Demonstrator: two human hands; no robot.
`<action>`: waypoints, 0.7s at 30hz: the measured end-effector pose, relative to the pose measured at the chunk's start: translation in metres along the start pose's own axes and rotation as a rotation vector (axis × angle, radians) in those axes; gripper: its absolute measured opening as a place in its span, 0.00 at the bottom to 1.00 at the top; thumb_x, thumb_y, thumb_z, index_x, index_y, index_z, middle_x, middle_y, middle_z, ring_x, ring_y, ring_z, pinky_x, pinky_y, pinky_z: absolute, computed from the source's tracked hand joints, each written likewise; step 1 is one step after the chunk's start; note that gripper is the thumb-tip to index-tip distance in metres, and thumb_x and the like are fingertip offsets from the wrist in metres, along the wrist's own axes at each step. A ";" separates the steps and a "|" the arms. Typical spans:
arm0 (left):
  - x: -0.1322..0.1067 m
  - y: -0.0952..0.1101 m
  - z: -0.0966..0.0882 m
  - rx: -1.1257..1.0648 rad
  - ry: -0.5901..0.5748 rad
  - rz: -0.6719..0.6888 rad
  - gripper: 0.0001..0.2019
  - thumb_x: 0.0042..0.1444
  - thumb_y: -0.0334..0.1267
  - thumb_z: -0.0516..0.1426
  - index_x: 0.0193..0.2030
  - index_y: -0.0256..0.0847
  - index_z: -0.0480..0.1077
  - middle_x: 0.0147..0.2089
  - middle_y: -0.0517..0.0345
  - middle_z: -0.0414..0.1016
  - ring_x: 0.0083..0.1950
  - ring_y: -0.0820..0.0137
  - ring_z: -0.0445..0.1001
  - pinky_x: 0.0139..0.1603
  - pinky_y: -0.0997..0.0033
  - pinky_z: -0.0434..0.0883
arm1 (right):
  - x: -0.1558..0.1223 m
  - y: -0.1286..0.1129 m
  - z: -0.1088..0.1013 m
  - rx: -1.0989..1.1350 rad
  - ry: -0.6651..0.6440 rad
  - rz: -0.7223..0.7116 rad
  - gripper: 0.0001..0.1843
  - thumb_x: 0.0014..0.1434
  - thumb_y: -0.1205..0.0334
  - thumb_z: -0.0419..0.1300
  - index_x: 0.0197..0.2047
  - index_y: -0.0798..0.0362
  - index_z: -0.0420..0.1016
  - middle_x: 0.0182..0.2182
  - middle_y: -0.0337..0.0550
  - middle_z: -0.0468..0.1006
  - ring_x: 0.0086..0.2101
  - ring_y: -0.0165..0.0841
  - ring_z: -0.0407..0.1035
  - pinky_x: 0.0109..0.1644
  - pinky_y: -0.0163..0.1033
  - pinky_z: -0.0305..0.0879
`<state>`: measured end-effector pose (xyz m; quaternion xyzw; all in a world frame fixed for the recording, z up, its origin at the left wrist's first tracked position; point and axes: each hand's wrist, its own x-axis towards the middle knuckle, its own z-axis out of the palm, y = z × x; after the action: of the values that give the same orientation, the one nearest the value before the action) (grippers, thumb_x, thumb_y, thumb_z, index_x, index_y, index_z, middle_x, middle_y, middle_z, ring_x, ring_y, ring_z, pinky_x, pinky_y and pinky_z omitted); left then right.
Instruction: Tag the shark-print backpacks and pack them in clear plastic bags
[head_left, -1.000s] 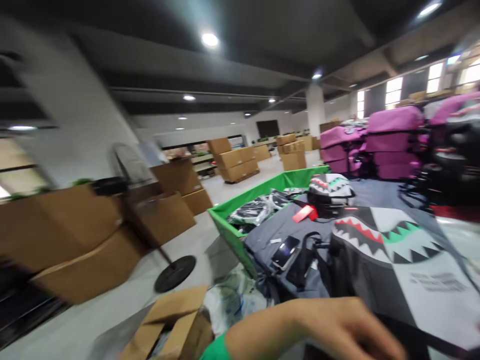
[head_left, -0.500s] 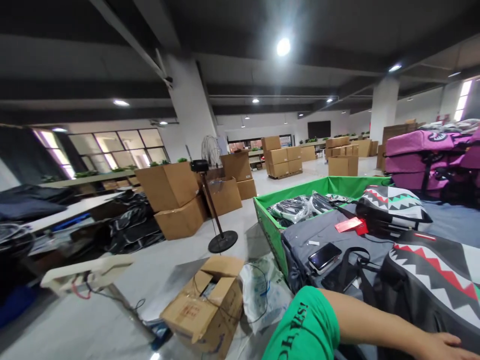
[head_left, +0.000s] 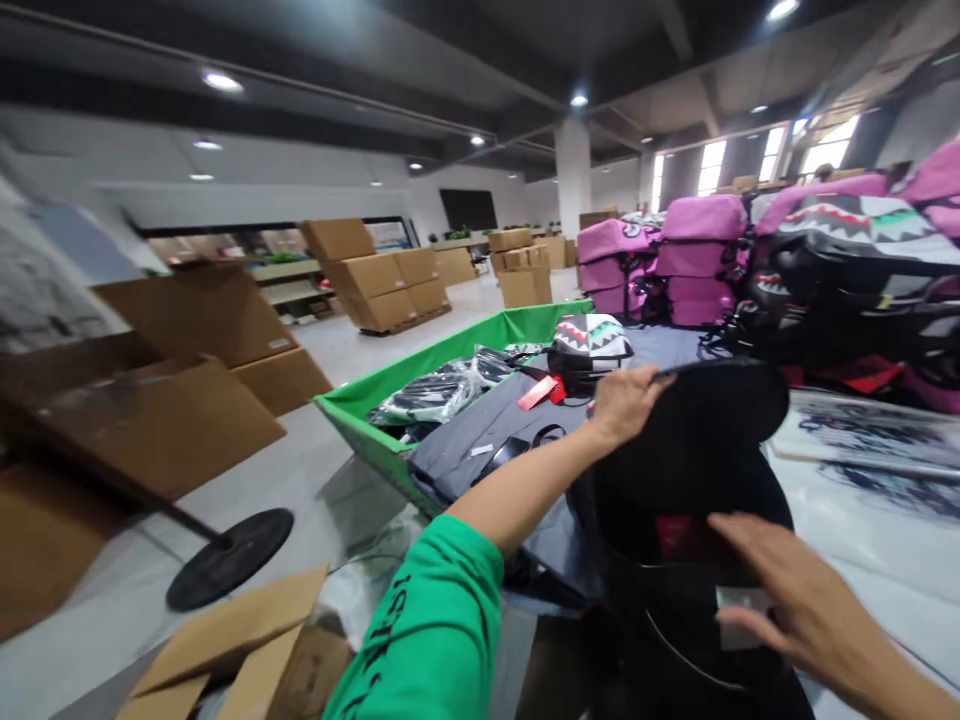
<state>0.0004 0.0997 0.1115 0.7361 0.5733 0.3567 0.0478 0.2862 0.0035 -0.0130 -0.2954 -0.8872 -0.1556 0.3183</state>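
My left hand (head_left: 624, 403) grips the upper edge of a black backpack (head_left: 686, 470) and holds it upright in front of me. The fingers of my right hand (head_left: 780, 595) are spread and rest on the pack's front, beside a white tag (head_left: 739, 610) and below a red label (head_left: 679, 535). My green sleeve (head_left: 427, 640) fills the bottom centre. Behind the pack, a grey cloth-covered table (head_left: 480, 445) carries a shark-mouth backpack (head_left: 589, 345), a red card (head_left: 541, 392) and a small dark device (head_left: 504, 458).
A green bin (head_left: 360, 420) with plastic-wrapped items stands left of the table. Pink and shark-print backpacks (head_left: 750, 260) are stacked at right. Cardboard boxes (head_left: 225, 660) lie at my feet, more (head_left: 382, 280) across the floor. A fan's round base (head_left: 229, 545) sits at left.
The camera has swung back to the right. My left hand has risen from the table and lifted the black backpack upright. My right hand has come into view on its front.
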 end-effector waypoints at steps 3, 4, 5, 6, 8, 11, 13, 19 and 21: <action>0.024 -0.016 -0.010 -0.073 0.056 -0.103 0.15 0.66 0.45 0.55 0.32 0.40 0.73 0.31 0.55 0.73 0.37 0.65 0.71 0.40 0.69 0.62 | -0.031 -0.041 0.023 -0.094 -0.174 -0.016 0.15 0.51 0.50 0.74 0.34 0.48 0.76 0.20 0.34 0.76 0.20 0.36 0.72 0.27 0.42 0.69; 0.026 -0.024 -0.010 -0.111 0.021 -0.102 0.15 0.66 0.43 0.55 0.29 0.39 0.71 0.29 0.58 0.70 0.35 0.67 0.68 0.39 0.70 0.61 | -0.041 -0.050 0.028 -0.126 -0.205 0.020 0.16 0.45 0.55 0.77 0.30 0.47 0.74 0.18 0.31 0.74 0.18 0.35 0.70 0.24 0.41 0.67; 0.026 -0.030 -0.010 -0.145 -0.032 -0.085 0.15 0.65 0.41 0.55 0.27 0.38 0.70 0.27 0.60 0.67 0.33 0.70 0.66 0.37 0.72 0.60 | -0.049 -0.057 0.032 -0.138 -0.231 0.047 0.18 0.41 0.58 0.79 0.28 0.47 0.73 0.18 0.31 0.74 0.17 0.35 0.70 0.23 0.40 0.65; 0.026 -0.036 -0.009 -0.172 -0.091 -0.060 0.16 0.65 0.41 0.55 0.26 0.38 0.68 0.26 0.62 0.65 0.31 0.72 0.64 0.36 0.73 0.60 | -0.055 -0.062 0.034 -0.131 -0.242 0.061 0.20 0.38 0.60 0.80 0.29 0.47 0.73 0.19 0.31 0.76 0.18 0.35 0.70 0.23 0.40 0.65; 0.025 -0.040 -0.008 -0.212 -0.195 -0.019 0.17 0.64 0.42 0.55 0.25 0.38 0.67 0.23 0.65 0.62 0.28 0.74 0.61 0.33 0.74 0.59 | -0.060 -0.069 0.035 -0.082 -0.250 0.059 0.23 0.35 0.63 0.80 0.32 0.48 0.74 0.22 0.32 0.78 0.20 0.36 0.72 0.25 0.40 0.66; 0.025 -0.026 -0.008 -0.233 -0.288 0.048 0.13 0.60 0.41 0.58 0.27 0.37 0.70 0.25 0.65 0.66 0.29 0.73 0.65 0.35 0.75 0.62 | -0.051 -0.072 0.037 0.027 -0.247 0.071 0.27 0.34 0.68 0.78 0.37 0.48 0.73 0.25 0.32 0.78 0.23 0.36 0.73 0.32 0.42 0.69; 0.021 -0.005 -0.009 -0.190 -0.294 0.140 0.06 0.56 0.37 0.62 0.36 0.37 0.74 0.33 0.61 0.74 0.37 0.69 0.72 0.41 0.73 0.67 | -0.045 -0.073 0.037 0.128 -0.263 0.109 0.27 0.36 0.72 0.76 0.39 0.49 0.71 0.27 0.31 0.78 0.26 0.35 0.74 0.40 0.44 0.71; -0.018 0.044 -0.010 0.170 -0.368 0.264 0.14 0.60 0.49 0.59 0.41 0.41 0.76 0.36 0.53 0.79 0.40 0.60 0.76 0.44 0.67 0.68 | -0.047 -0.092 0.010 0.300 -0.126 0.171 0.22 0.53 0.68 0.66 0.51 0.50 0.69 0.39 0.43 0.80 0.40 0.39 0.76 0.55 0.49 0.69; -0.018 0.037 -0.015 0.110 -0.333 0.162 0.20 0.62 0.54 0.53 0.33 0.41 0.75 0.32 0.55 0.77 0.35 0.64 0.74 0.40 0.69 0.67 | -0.057 -0.086 -0.004 0.302 -0.032 0.180 0.22 0.61 0.63 0.62 0.58 0.52 0.66 0.47 0.51 0.79 0.49 0.42 0.74 0.57 0.50 0.69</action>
<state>0.0198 0.0667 0.1320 0.8302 0.5149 0.2009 0.0727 0.2696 -0.0897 -0.0549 -0.3249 -0.8755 0.0133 0.3575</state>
